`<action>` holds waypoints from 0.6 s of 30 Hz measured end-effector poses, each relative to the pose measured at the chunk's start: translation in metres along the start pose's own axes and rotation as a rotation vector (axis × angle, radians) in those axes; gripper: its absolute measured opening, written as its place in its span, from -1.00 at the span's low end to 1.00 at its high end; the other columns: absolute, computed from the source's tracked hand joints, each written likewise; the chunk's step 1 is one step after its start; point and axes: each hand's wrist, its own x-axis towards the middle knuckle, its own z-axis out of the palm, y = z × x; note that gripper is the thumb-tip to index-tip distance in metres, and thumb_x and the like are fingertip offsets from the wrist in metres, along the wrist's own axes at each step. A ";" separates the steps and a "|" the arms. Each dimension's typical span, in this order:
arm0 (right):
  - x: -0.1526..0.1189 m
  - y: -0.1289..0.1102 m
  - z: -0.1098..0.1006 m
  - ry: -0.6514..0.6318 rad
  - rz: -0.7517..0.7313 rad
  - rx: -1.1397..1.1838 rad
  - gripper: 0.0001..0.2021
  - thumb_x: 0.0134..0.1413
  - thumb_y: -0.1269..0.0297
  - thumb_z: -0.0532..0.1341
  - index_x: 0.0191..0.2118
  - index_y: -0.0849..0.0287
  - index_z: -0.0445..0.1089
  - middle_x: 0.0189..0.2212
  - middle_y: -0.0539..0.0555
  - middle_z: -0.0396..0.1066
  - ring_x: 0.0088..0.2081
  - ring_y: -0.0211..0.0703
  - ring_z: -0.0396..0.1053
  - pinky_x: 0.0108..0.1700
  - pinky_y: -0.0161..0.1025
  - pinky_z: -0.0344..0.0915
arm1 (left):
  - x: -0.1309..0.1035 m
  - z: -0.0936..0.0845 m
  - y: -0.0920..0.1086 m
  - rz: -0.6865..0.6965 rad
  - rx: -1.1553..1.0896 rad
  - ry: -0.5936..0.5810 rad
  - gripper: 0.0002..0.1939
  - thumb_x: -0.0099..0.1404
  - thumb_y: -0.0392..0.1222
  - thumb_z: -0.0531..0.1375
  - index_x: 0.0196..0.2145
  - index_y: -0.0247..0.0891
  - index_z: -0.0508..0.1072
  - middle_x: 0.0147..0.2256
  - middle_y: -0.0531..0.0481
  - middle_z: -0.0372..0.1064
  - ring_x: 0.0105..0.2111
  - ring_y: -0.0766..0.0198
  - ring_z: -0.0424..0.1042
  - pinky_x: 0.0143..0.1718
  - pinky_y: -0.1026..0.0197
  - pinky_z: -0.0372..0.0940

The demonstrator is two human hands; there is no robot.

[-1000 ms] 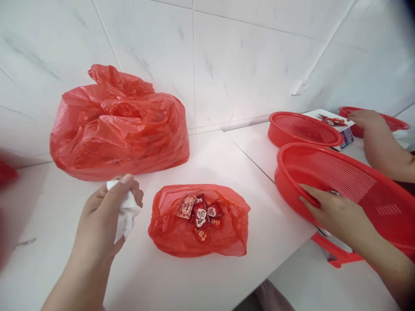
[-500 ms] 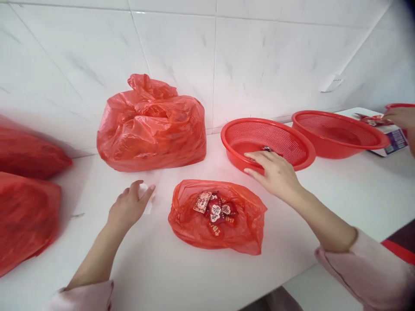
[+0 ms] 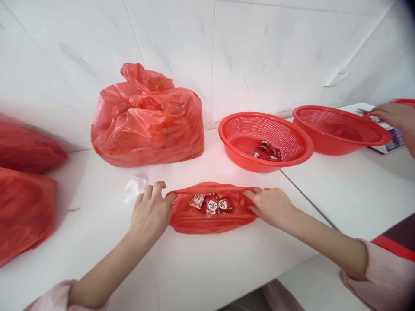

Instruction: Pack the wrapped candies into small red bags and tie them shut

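Note:
A red plastic bag (image 3: pixel 207 225) lies on the white table with its mouth stretched wide between my hands. Inside it are several small wrapped packets (image 3: pixel 212 204), red and cream with dark lettering. My left hand (image 3: pixel 152 209) pinches the bag's left edge between thumb and fingers. At the right edge, my right hand (image 3: pixel 270 206) grips the rim the same way. Just behind my left hand lies a crumpled white piece (image 3: pixel 135 186), thin like paper or film. Beyond my right hand stands a red plastic basket (image 3: pixel 240 160) holding several similar packets (image 3: pixel 267 150).
A large tied red bag (image 3: pixel 149 125) stands against the tiled wall. More filled red bags (image 3: pixel 26 207) lie at the left edge. On the right are a second red basket (image 3: pixel 337 147), a scale (image 3: pixel 394 140) and another person's hand (image 3: pixel 397 115) holding packets.
My right hand has left the basket and taken hold of the bag's right edge. My left hand has let go of the white piece and grasped the left edge. The bag's mouth has narrowed.

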 end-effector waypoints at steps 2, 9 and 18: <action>0.002 0.009 -0.003 -0.022 0.007 0.019 -0.76 0.04 0.52 0.13 -0.26 0.12 0.49 -0.43 0.16 0.53 -0.52 -0.03 0.45 -0.53 -0.20 0.09 | -0.001 -0.009 -0.010 0.042 0.045 -0.141 -0.70 0.26 -0.37 0.03 -0.30 -0.21 0.56 -0.18 -0.23 0.44 -0.28 -0.02 0.44 -0.42 0.10 0.26; -0.005 0.038 -0.087 0.282 0.089 0.519 -0.86 0.10 0.32 0.14 -0.28 0.08 0.46 -0.43 -0.01 0.49 -0.46 -0.24 0.38 -0.43 -0.32 0.19 | -0.004 -0.092 -0.052 -0.021 -0.190 -0.087 -0.70 0.21 -0.13 0.04 -0.26 -0.06 0.57 -0.30 -0.03 0.56 -0.53 0.11 0.47 -0.62 0.20 0.08; 0.005 0.034 -0.149 0.526 0.096 0.964 -0.95 0.05 0.36 0.21 -0.35 0.15 0.43 -0.58 -0.06 0.37 -0.61 -0.35 0.24 -0.53 -0.34 0.15 | 0.002 -0.152 -0.069 -0.416 -0.566 0.086 -0.89 -0.05 -0.18 0.30 -0.46 -0.11 0.52 -0.71 0.19 0.28 -0.73 0.27 0.22 -0.68 0.36 -0.04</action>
